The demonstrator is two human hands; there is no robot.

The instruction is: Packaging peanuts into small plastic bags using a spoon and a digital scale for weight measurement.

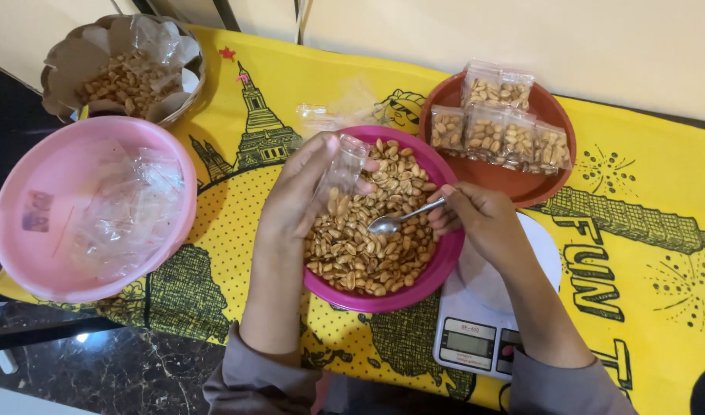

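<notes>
A shiny metal spoon [402, 220] lies over matt, smooth-skinned peanuts [368, 242] in a glossy magenta plastic bowl [437, 265]. Left of that bowl, a pink plastic basin [18, 250] holds crinkled clear plastic bags [129, 211]. Under the bowl lies printed yellow cloth [237, 223]; just right, a smooth white plastic scale [475, 323].

small clear bag [343, 170] upright, steel spoon [402, 218] over peanuts [368, 246]

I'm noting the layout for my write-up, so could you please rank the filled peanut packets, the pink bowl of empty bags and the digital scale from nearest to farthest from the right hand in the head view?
From the right hand:
1. Digital scale, directly beneath it.
2. Filled peanut packets, above it on the red plate.
3. Pink bowl of empty bags, far left.
</notes>
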